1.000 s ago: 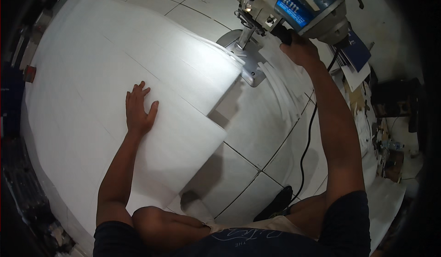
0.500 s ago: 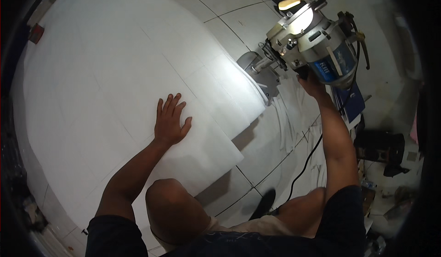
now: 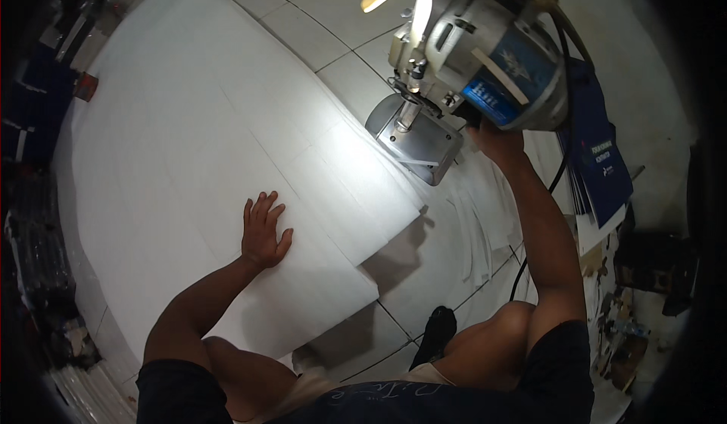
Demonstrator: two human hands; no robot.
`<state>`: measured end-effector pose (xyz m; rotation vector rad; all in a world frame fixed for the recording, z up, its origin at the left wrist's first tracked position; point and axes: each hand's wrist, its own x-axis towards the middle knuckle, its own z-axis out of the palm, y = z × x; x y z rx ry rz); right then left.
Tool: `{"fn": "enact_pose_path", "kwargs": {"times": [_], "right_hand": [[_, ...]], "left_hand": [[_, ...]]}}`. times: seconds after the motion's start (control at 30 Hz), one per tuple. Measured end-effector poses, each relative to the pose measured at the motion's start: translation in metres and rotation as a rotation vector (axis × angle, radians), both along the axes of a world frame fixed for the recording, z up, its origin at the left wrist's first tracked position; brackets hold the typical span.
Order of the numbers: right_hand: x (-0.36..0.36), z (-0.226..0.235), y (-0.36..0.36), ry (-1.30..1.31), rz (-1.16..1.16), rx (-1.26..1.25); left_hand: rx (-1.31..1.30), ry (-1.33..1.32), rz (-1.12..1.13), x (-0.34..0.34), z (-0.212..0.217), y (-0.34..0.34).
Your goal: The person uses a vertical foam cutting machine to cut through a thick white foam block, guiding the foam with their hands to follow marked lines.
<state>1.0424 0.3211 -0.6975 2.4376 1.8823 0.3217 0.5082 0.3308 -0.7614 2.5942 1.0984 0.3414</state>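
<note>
My left hand lies flat, fingers spread, on a wide layered stack of white sheets, fabric or paper. My right hand is closed around the dark handle of an upright electric cloth cutting machine, its fingers partly hidden behind the motor. The machine's metal base plate rests on the floor at the right edge of the stack, and a lamp on the machine lights that edge. The blade cannot be made out.
Thin white offcut strips lie on the tiles right of the stack. A black cord trails past my right forearm. Dark blue folders and a black object sit at the right. A red roll is at the stack's far left.
The view has shifted. The machine sits slightly farther back along the sheet edge, and more of its base plate shows. My left hand keeps its place on the sheets.
</note>
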Motion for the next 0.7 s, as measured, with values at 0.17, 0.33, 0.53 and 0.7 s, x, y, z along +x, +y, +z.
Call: {"fn": "enact_pose_path", "kwargs": {"times": [0.17,0.33,0.53,0.7], "right_hand": [[0.011,-0.021,0.043,0.191,0.115,-0.039],[0.034,-0.042,0.082,0.108,0.414,0.073],[0.038,-0.030,0.127,0.110,0.487,-0.263],[0.059,-0.037,0.150,0.117,0.697,-0.088]], "left_hand": [[-0.008,0.038,0.039,0.017,-0.026,-0.014],[0.137,0.217,0.100,0.038,-0.023,-0.030],[-0.075,-0.011,0.683,0.105,-0.020,-0.082],[-0.137,0.041,0.854,0.153,-0.010,-0.072]]}}
